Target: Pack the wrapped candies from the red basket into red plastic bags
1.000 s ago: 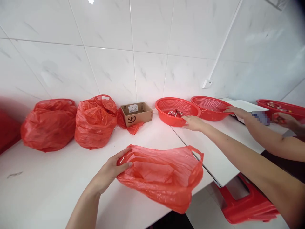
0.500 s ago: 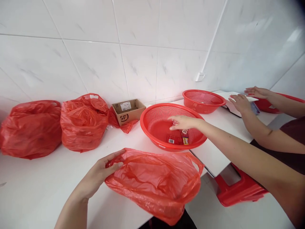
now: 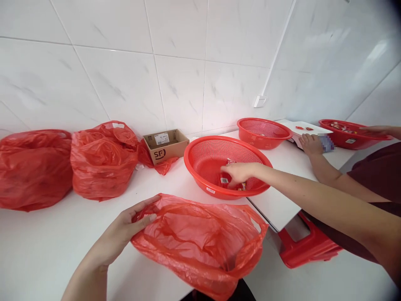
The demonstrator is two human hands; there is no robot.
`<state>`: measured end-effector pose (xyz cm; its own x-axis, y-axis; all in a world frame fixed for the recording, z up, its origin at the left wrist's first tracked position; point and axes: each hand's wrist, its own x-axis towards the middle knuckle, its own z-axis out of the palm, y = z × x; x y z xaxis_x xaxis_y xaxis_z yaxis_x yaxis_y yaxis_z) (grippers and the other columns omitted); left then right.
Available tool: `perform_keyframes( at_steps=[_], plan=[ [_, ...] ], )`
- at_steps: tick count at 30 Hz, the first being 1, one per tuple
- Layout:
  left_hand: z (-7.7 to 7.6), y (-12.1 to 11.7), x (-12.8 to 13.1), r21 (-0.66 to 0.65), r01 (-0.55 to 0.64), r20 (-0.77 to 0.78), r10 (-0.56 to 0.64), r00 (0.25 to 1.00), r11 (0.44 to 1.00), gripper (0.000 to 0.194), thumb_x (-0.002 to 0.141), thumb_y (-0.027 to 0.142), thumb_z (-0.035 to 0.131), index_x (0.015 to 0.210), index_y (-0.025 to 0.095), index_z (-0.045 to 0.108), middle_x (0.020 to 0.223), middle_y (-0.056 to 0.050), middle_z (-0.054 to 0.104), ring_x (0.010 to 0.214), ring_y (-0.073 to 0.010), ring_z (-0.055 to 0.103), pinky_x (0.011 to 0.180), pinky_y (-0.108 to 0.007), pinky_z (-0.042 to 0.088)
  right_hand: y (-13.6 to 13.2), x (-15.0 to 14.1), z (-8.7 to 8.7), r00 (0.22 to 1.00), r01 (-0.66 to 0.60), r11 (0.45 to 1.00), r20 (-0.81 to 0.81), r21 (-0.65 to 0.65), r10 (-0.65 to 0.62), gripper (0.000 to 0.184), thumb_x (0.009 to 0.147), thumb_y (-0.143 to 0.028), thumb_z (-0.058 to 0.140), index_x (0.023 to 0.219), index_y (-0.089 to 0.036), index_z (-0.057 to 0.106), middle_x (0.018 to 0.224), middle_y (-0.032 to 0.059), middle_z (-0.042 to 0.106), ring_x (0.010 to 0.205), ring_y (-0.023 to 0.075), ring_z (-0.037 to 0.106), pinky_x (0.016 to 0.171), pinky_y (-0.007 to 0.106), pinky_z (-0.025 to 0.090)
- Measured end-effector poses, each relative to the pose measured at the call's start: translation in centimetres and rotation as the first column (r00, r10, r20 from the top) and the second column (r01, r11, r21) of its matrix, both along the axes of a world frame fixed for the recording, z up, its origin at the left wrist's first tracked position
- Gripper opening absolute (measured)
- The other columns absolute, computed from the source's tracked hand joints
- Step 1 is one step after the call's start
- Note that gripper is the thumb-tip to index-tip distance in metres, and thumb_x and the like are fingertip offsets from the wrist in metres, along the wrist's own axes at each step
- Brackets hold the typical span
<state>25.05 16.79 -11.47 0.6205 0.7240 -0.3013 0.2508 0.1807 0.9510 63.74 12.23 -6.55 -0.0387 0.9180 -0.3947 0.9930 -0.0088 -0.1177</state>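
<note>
My left hand [image 3: 133, 221] grips the left rim of a red plastic bag [image 3: 200, 246], thumb inside and fingers outside. The bag's mouth gapes towards me, and a handle loop hangs at its right. My right hand [image 3: 239, 173] is down inside a red plastic basket [image 3: 191, 165] with perforated walls. Its fingers are curled round a small red packet [image 3: 224, 180] with a white barcode label. Partly hidden behind the hand are other small packets, one with a yellow part [image 3: 243, 185].
Two filled red bags [image 3: 34, 171] stand at the left, beside a small cardboard box [image 3: 169, 148]. Another red basket [image 3: 265, 136] stands behind. At the right, a co-worker's hand [image 3: 311, 144] is by a white scale [image 3: 290, 125]; their other hand reaches into a further basket [image 3: 347, 142]. Red stools [image 3: 307, 246] stand below.
My right hand has lowered into the basket and its fingers have closed on the packet. The left hand still holds the bag. The co-worker's hands have parted, uncovering small red packets on the scale.
</note>
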Motion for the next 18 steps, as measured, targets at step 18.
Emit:
perform_keyframes(
  at_steps=[18],
  plan=[
    [0.6,-1.3,-0.4,0.078,0.06,0.149,-0.071,0.986,0.995,0.08,0.077,0.029,0.074,0.147,0.039,0.035,0.157,-0.001,0.032,0.137,-0.0303,0.041,0.101,-0.035,0.048,-4.5,-12.6,0.7,0.833,-0.254,0.954,-0.466,0.157,0.299,0.054,0.086,-0.047,0.059,0.136,-0.027,0.052,0.129,0.0084,0.061,0.113,0.0255,0.059,0.09,0.036,0.048]
  ],
)
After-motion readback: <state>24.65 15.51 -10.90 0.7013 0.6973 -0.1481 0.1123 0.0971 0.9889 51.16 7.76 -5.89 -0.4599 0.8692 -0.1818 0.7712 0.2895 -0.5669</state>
